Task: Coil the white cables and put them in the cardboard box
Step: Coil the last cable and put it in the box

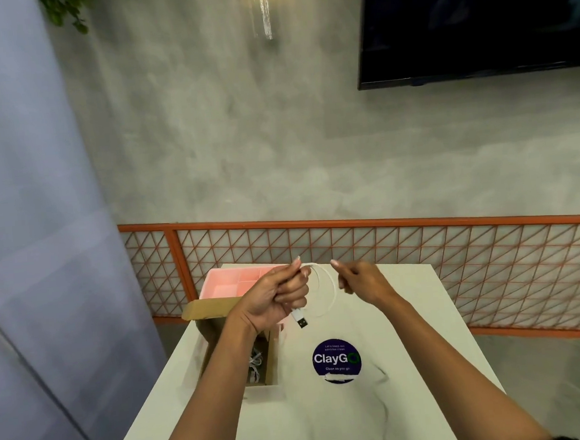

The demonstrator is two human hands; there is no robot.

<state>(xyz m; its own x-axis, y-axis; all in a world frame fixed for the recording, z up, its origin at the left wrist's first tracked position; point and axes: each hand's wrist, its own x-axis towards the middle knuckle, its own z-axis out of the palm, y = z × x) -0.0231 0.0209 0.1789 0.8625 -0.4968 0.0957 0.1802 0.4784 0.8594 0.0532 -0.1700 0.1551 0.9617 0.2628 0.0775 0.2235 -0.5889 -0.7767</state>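
Note:
A thin white cable (331, 294) forms a loop in the air above the white table (329, 416). My left hand (277, 298) is closed around the cable, and its USB plug (300, 320) sticks out below the fist. My right hand (363, 278) pinches the loop's far side at the upper right. The open cardboard box (269, 355) stands on the table's left part, under my left forearm. White coiled cables (256, 364) lie inside it, partly hidden by the arm.
A pink tray with compartments (231, 282) sits behind the box at the table's far left. A round blue sticker (336, 361) marks the table's middle. Beyond the table runs an orange lattice rail (420, 245); a dark screen (474, 21) hangs on the wall.

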